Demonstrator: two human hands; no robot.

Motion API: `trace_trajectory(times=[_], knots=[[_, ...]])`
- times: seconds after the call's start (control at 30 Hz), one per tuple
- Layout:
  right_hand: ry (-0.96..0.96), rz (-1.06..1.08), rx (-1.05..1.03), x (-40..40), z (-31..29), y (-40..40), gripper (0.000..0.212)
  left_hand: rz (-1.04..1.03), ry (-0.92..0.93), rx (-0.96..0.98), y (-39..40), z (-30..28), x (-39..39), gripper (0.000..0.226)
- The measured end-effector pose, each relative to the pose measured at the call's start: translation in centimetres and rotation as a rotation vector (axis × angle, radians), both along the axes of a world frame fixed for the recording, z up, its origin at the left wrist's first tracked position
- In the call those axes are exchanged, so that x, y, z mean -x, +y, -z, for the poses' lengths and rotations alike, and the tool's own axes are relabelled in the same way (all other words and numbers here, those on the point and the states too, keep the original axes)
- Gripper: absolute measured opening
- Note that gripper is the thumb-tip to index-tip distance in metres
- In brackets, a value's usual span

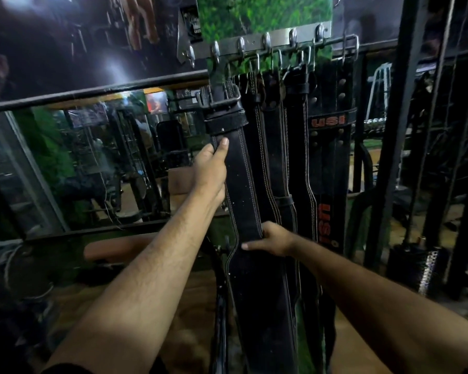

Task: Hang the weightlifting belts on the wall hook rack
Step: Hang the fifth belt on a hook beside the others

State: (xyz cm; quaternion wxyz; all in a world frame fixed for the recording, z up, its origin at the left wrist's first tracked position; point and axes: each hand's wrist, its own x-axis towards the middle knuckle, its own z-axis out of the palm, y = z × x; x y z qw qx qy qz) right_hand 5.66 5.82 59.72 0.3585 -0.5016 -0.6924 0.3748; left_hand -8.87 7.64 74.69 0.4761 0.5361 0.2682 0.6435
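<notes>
A steel wall hook rack [257,41] crosses the top centre, with several hooks. Several black leather weightlifting belts hang from it side by side. The leftmost black belt [243,190] hangs by its metal buckle [222,99] below a left hook. My left hand [210,171] grips that belt's left edge just under the buckle, thumb on the front. My right hand [272,238] grips the same belt lower down, fingers wrapped over its front. To the right hangs a belt with orange USI lettering [327,163].
A large mirror [92,163] fills the wall at left, showing gym machines. Black metal frame bars [395,136] stand at right. A padded brown bench [114,249] lies low at left. Wooden floor runs below.
</notes>
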Motion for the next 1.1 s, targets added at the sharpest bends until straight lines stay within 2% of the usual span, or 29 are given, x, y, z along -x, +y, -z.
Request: trace_trajectory(times=[0.1, 0.17, 0.23, 0.3, 0.37, 0.4, 0.47, 0.57, 0.6, 0.67, 0.73, 0.83, 0.87, 0.93, 1.03, 1.1], knots=[[0.298, -0.012, -0.209, 1.4, -6.4, 0.2, 0.03, 0.028, -0.014, 0.04, 0.3, 0.2, -0.7, 0.019], [0.357, -0.031, -0.304, 1.4, -9.4, 0.6, 0.027, 0.036, -0.01, 0.046, 0.3, 0.2, -1.1, 0.017], [0.299, -0.056, -0.314, 0.8, -8.5, 1.0, 0.013, 0.074, 0.001, 0.041, 0.5, 0.0, -0.9, 0.018], [0.244, -0.052, -0.226, 0.7, -4.1, 1.6, 0.007, 0.092, 0.004, 0.045, 0.9, -0.4, -0.1, 0.034], [0.231, 0.002, -0.072, 0.7, 0.8, 1.8, 0.03, 0.084, -0.003, 0.051, 1.5, -0.6, 0.7, 0.052], [0.227, -0.003, -0.014, 0.6, 2.8, 1.9, 0.034, 0.071, -0.013, 0.058, 1.9, -0.4, 1.1, 0.058], [0.12, 0.003, 0.049, 0.5, 4.0, 1.5, 0.022, 0.048, -0.028, 0.091, 2.6, 0.5, 1.8, 0.064], [-0.158, 0.008, 0.111, 0.2, 2.8, 0.3, 0.021, 0.038, -0.003, 0.122, 2.6, 1.5, 2.9, 0.037], [-0.173, 0.01, 0.109, 0.4, 2.0, 0.2, 0.02, 0.035, -0.003, 0.114, 2.7, 1.5, 3.2, 0.027], [0.011, 0.012, 0.051, 1.1, -0.3, 0.1, 0.021, 0.027, 0.003, 0.092, 2.4, 1.1, 3.6, 0.015], [0.288, 0.055, -0.063, 1.7, -3.3, 0.4, 0.031, 0.002, 0.059, 0.034, 2.2, 1.0, 3.5, 0.019], [0.588, 0.13, -0.238, 1.7, -8.7, 0.8, 0.016, -0.008, 0.161, 0.014, 1.6, 1.4, 3.2, 0.027], [0.603, 0.174, -0.3, 1.6, -10.3, 1.0, 0.017, 0.006, 0.172, 0.015, 1.6, 1.6, 3.1, 0.034], [0.583, 0.23, -0.398, 1.9, -13.1, 1.0, 0.035, 0.049, 0.222, 0.007, 1.4, 1.5, 2.8, 0.049], [0.545, 0.245, -0.51, 2.0, -15.7, 2.0, 0.048, 0.087, 0.293, -0.031, 1.2, 1.1, 2.6, 0.04], [0.503, 0.232, -0.538, 1.8, -17.0, 2.3, 0.055, 0.064, 0.36, -0.041, 1.6, 0.9, 2.9, 0.06]])
